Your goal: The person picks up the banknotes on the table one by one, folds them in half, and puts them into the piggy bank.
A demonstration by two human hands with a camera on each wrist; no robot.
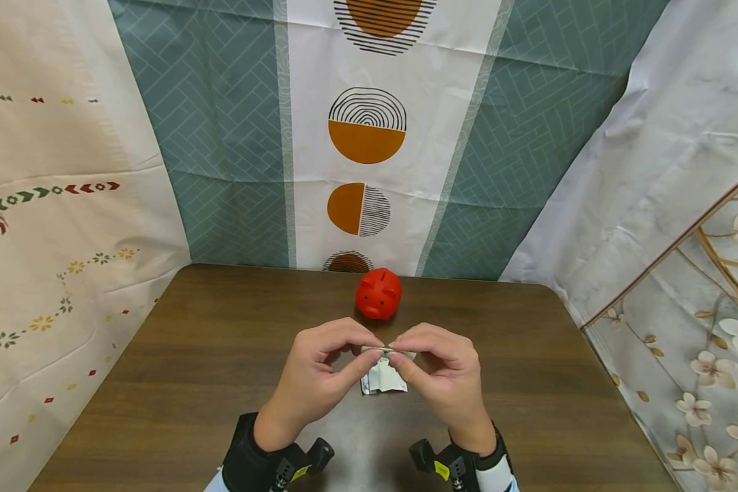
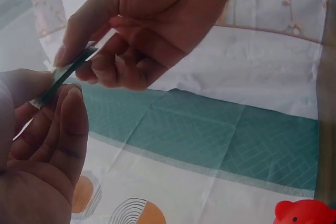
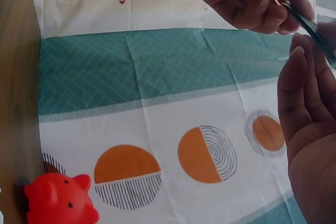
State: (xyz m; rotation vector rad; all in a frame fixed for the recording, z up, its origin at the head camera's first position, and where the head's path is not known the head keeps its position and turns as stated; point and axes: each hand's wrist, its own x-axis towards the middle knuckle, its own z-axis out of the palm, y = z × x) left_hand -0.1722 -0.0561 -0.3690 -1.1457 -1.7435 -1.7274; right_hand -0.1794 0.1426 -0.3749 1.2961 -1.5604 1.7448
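Both hands hold up a narrow folded strip of greenish paper, which looks like a banknote (image 2: 65, 74), above the table. My left hand (image 1: 316, 372) pinches one end between thumb and fingers. The other end is pinched by my right hand (image 1: 449, 376) in the same way. In the wrist views the strip appears thin, seen nearly edge-on. Beneath the hands, a pale creased paper (image 1: 383, 379), perhaps more banknotes, lies on the table, its upper part hidden. A red piggy bank (image 1: 378, 294) stands just beyond the fingertips, facing me.
The brown wooden table (image 1: 234, 348) ends at a patterned cloth backdrop (image 1: 234, 137) hanging behind it. More cloth hangs at the left (image 1: 67, 287) and right (image 1: 652, 205). Black camera straps (image 1: 246, 437) are worn on both wrists.
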